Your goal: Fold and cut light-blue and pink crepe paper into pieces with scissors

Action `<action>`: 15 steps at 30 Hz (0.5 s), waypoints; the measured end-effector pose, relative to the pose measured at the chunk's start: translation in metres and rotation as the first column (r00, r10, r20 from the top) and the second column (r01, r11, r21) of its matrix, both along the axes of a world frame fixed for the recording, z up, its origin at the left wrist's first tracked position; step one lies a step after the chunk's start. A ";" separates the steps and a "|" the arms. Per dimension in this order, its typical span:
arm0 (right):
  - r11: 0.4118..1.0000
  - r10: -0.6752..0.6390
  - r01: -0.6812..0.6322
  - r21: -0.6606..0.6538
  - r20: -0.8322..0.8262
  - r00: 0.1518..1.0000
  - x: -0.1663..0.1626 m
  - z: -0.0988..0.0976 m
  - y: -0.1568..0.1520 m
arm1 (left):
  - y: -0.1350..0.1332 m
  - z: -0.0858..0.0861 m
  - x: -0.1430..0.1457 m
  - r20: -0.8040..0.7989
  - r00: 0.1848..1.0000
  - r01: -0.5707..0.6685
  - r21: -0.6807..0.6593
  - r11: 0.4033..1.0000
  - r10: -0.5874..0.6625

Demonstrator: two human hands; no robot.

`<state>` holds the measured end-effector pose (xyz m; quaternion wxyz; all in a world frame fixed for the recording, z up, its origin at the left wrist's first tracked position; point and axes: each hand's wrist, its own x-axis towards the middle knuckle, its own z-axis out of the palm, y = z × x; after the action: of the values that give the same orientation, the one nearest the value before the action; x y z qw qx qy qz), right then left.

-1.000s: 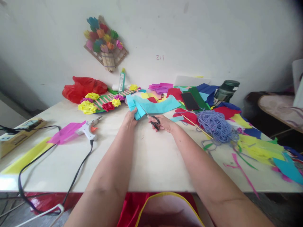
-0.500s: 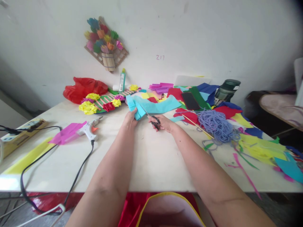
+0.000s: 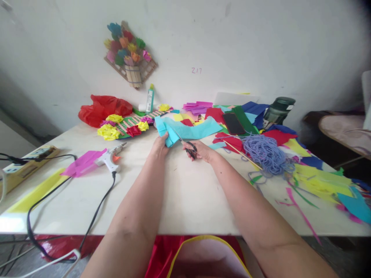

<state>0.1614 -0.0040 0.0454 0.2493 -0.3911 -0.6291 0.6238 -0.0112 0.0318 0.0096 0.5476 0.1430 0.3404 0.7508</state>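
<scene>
My left hand (image 3: 159, 147) pinches the near end of a folded light blue paper sheet (image 3: 191, 128) that lies across the white table (image 3: 185, 197). My right hand (image 3: 203, 151) is closed on the black handles of a pair of scissors (image 3: 185, 144). The blades point up and left into the blue paper beside my left fingers.
A white glue gun (image 3: 110, 158) with a black cord and a pink paper piece (image 3: 82, 163) lie at the left. A power strip (image 3: 24, 161) sits at the far left. Purple yarn (image 3: 268, 153), coloured paper scraps, a phone (image 3: 232, 123) and a green jar (image 3: 278, 110) crowd the right. Paper flowers (image 3: 121, 127) lie behind.
</scene>
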 end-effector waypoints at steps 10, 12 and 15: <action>1.000 0.023 -0.023 0.002 0.005 1.000 0.002 -0.007 0.008 | -0.004 0.001 0.002 -0.036 0.999 0.013 0.029 1.000 -0.012; 1.000 0.024 -0.024 0.001 0.003 1.000 0.002 -0.007 0.008 | -0.005 0.002 0.002 -0.032 0.999 0.010 0.023 1.000 -0.009; 1.000 0.023 -0.023 -0.004 0.003 1.000 0.002 -0.007 0.007 | -0.004 0.001 0.002 -0.028 0.999 0.022 0.029 0.999 -0.022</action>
<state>0.1630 0.0033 0.0388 0.2404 -0.3854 -0.6325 0.6273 -0.0096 0.0276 0.0106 0.5490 0.1650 0.3353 0.7477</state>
